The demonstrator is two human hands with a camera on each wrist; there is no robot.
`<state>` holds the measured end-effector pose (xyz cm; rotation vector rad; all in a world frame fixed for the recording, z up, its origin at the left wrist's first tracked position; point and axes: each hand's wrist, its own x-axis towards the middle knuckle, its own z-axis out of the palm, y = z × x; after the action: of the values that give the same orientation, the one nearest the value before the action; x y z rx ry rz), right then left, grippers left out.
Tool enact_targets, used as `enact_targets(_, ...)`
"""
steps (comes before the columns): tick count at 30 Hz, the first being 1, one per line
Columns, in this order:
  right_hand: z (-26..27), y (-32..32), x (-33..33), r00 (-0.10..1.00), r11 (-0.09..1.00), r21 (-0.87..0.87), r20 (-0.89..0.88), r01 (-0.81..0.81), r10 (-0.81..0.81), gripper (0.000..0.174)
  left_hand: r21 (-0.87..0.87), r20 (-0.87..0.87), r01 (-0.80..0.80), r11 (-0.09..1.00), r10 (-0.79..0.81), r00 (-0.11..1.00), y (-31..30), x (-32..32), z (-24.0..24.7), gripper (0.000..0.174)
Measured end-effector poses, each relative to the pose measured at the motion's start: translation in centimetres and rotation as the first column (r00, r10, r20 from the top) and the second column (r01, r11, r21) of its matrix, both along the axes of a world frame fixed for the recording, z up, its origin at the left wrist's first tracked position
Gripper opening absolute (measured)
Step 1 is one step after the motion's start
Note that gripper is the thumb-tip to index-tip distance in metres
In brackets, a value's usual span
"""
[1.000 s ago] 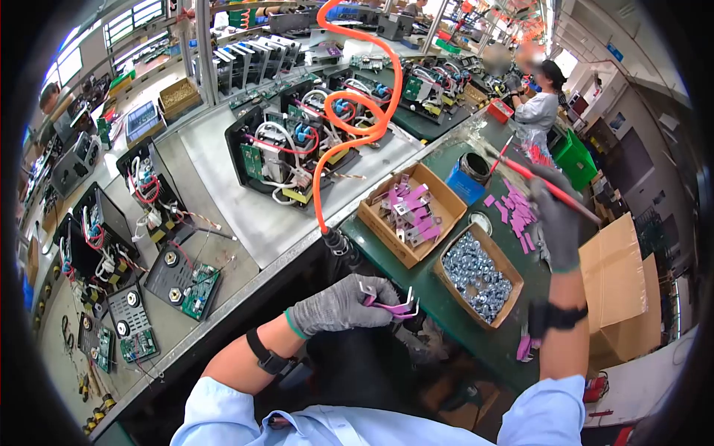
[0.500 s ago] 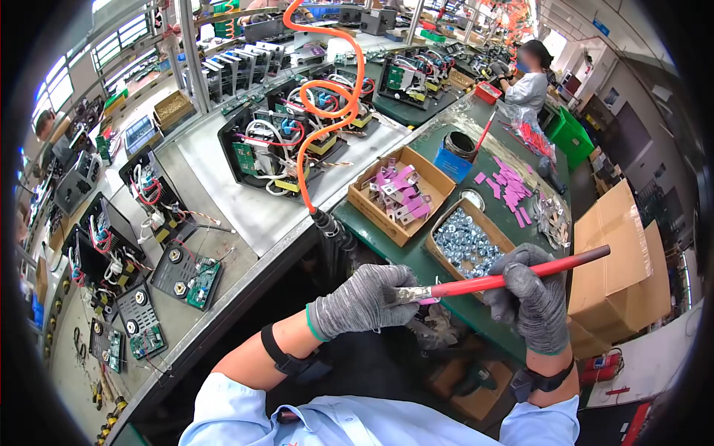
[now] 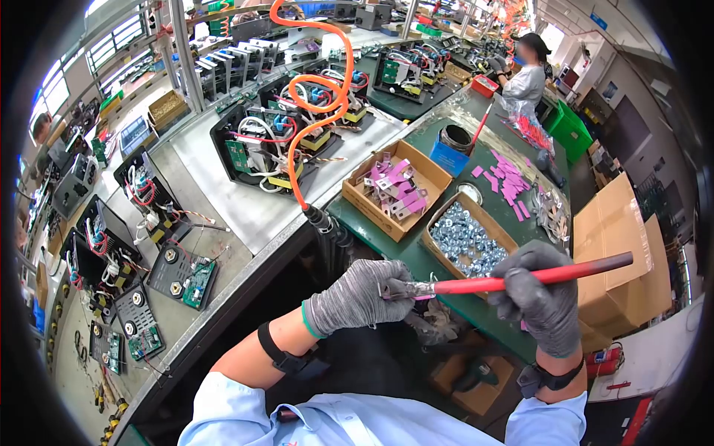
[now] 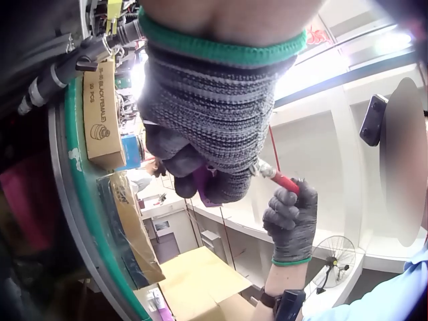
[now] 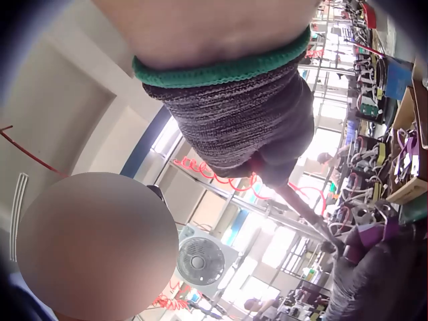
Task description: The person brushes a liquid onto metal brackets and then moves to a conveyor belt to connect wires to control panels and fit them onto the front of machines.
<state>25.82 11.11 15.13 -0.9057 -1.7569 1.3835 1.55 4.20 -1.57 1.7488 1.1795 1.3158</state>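
Observation:
My gloved left hand [image 3: 357,296] grips a small bent metal bracket with purple covering [image 5: 373,234], mostly hidden by the fingers in the head view. My gloved right hand [image 3: 543,301] holds a red-handled brush [image 3: 476,285], its dark handle end pointing right. The brush's pale, smeared tip lies right at the bracket, beside the left fingers. In the left wrist view, the purple of the bracket shows below the fingers. Beyond the hands stand a carton of purple-covered brackets [image 3: 398,189] and a carton of metal fasteners [image 3: 465,238].
A black can [image 3: 455,138] in a blue box has another red stick beside it. Loose purple pieces [image 3: 506,178] lie on the green bench. An orange coiled hose [image 3: 347,67] hangs over electronic units [image 3: 256,145]. An open cardboard box [image 3: 613,245] stands right; another person [image 3: 524,85] works further back.
My right hand has come down from the far side of the bench with the brush, bringing its tip to the bracket in my left hand. Since half a second ago, the brush has shifted slightly.

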Motion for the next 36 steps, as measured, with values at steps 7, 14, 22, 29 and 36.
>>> enact_targets(7, -0.4, 8.0, -0.6, 0.979, 0.909, 0.384, -0.175, 0.164, -0.103, 0.031, -0.181, 0.133, 0.012, 0.983, 0.012, 0.991, -0.2, -1.6, -2.0, 0.025)
enact_targets(14, -6.2, 22.6, -3.3, 0.917, 0.507, 0.862, 0.202, 0.001, -0.345, 0.045, -0.341, 0.194, -0.131, 0.931, 0.206, 0.959, -5.4, -3.8, -3.2, 0.023)
enact_targets(22, -9.3, 32.9, -6.5, 0.879, 0.327, 0.945, 0.164, -0.009, -0.448, 0.022, -0.482, 0.256, -0.281, 0.830, 0.440, 0.861, -13.4, -7.3, -3.1, 0.017)
enact_targets(29, -14.4, 36.4, -7.5, 0.825, 0.321, 0.903, 0.401, -0.284, -0.398, 0.026, -0.458, 0.300, -0.385, 0.801, 0.547, 0.782, -16.3, -6.4, -4.5, 0.018)
enact_targets(36, -10.5, 27.4, -6.3, 0.771, 0.499, 0.826, 0.490, -0.261, -0.408, 0.047, -0.510, 0.281, -0.450, 0.733, 0.636, 0.718, -21.6, -7.0, -5.1, 0.018)
